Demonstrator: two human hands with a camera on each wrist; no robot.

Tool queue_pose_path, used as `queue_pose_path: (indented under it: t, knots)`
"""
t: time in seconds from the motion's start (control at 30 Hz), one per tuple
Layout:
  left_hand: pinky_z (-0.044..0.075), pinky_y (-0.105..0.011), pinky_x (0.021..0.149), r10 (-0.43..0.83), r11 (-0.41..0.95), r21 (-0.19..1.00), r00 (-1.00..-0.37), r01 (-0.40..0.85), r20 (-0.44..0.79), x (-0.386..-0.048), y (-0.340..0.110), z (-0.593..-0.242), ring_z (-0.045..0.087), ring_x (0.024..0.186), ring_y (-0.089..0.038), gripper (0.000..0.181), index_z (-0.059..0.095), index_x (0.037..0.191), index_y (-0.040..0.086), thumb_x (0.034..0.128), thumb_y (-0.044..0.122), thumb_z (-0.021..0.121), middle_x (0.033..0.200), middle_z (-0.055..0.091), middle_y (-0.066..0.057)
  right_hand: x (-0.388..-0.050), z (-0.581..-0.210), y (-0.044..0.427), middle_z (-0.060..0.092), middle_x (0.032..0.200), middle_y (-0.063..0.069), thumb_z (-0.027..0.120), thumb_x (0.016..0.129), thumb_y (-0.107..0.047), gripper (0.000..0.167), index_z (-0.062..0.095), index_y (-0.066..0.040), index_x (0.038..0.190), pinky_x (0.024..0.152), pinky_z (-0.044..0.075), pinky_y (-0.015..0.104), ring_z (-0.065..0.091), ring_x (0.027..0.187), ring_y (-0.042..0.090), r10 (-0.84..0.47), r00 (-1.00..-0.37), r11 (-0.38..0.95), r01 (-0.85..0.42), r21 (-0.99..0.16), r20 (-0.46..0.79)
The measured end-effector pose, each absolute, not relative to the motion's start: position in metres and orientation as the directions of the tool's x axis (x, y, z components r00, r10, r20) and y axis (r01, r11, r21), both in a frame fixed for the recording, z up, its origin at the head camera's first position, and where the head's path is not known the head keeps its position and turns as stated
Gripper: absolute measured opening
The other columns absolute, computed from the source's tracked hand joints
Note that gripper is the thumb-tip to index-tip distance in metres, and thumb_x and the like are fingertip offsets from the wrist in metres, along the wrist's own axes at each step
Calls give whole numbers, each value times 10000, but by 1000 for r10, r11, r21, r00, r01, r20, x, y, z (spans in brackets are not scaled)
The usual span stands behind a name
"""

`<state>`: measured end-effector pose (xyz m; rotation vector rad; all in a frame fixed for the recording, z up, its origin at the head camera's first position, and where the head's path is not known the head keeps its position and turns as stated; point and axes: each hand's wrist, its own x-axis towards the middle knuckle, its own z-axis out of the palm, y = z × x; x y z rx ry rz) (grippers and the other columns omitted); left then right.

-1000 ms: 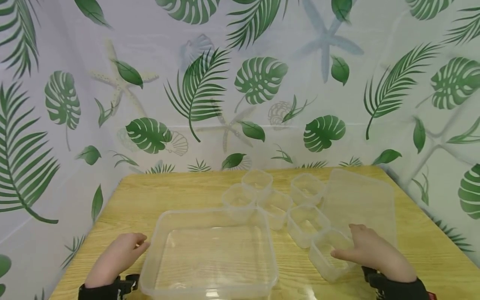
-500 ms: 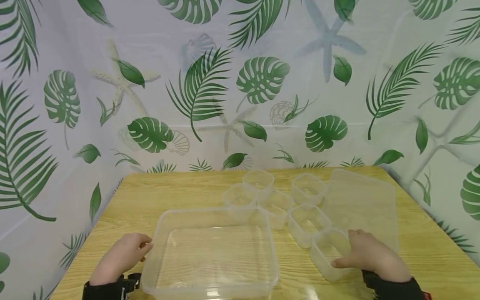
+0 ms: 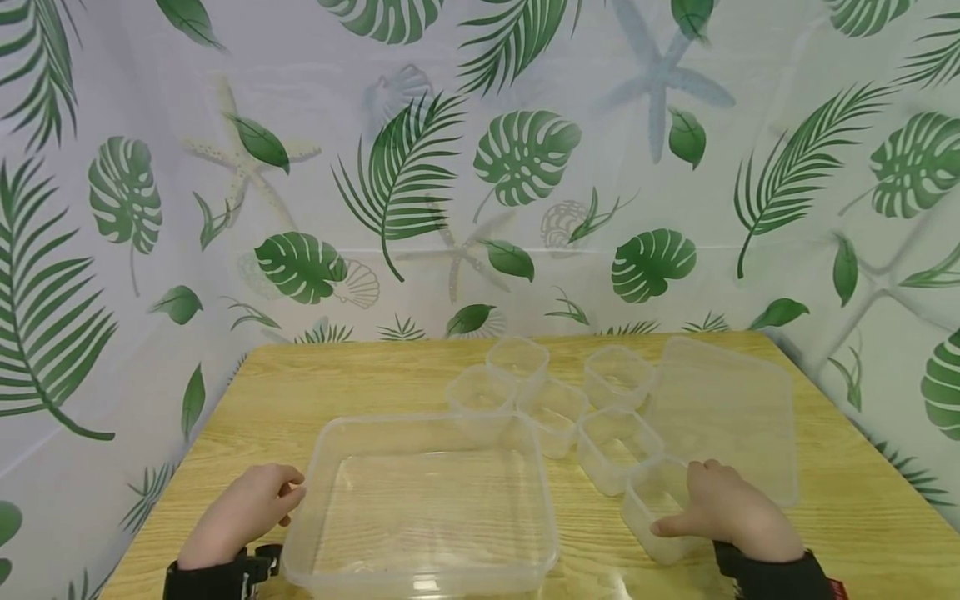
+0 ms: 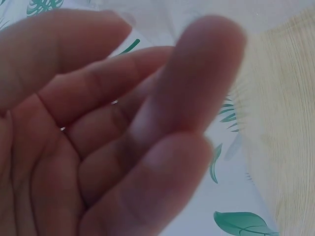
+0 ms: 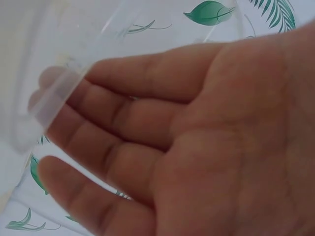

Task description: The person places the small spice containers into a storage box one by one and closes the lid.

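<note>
A small clear plastic container [image 3: 643, 508] stands at the near right end of a group. My right hand [image 3: 726, 510] grips it at its right side, thumb across the near wall and fingers on the far side. In the right wrist view, fingertips show through the container's clear wall [image 5: 74, 83]; the thumb is out of sight there. Left of centre sits a large clear plastic box [image 3: 420, 575], upright with its top open. My left hand [image 3: 251, 508] is beside the box's left wall, fingers loosely curled, holding nothing in the left wrist view.
Several more small clear containers [image 3: 611, 475] stand behind and beside the large box. A flat translucent lid [image 3: 723, 408] lies behind the right hand. The wooden table [image 3: 360, 379] meets a leaf-patterned sheet [image 3: 420, 312] at its back edge.
My right hand has moved slightly left and closed in on the near container, its thumb now on the near wall. The left hand shifted a little toward the box, then stayed still.
</note>
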<state>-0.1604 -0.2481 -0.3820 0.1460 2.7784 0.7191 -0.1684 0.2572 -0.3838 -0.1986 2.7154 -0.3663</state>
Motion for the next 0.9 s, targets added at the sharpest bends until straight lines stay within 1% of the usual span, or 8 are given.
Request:
queue_pose_path:
  t: [0.13,0.4,0.67,0.9]
  knots:
    - [452,-332,603,164,877,478,-961,39,-223,-160,-248,-382,538,566,-117,237,584,1046,-64,865,76,520,784,592,-32,-169,-383,256,455,969,346,676,663,-526,903,414,234,1072,735,391,490,451,882,469,-186,-910,958,-84,-274,-372]
    - [431,-302,558,172,878,474,-966,61,-195,-160,-248,-383,528,548,-114,227,589,1037,-63,861,60,519,756,587,-42,-172,-383,255,402,1049,405,684,665,-510,949,356,247,1134,776,367,525,391,968,534,-183,-896,956,-67,-284,-405]
    - [411,-289,522,174,875,480,-965,60,-198,-161,-247,-382,522,537,-122,212,591,1030,-49,860,51,513,721,570,-31,-171,-381,252,372,1090,416,702,671,-459,940,325,250,1160,788,364,531,377,1003,534,-180,-888,951,-46,-306,-423]
    - [404,-285,503,177,879,473,-963,62,-204,-161,-247,-381,516,525,-118,277,550,1102,-79,859,50,517,715,562,-25,-167,-379,251,347,1124,431,710,677,-418,928,307,253,1176,814,347,540,359,1034,538,-204,-896,946,-77,-315,-393]
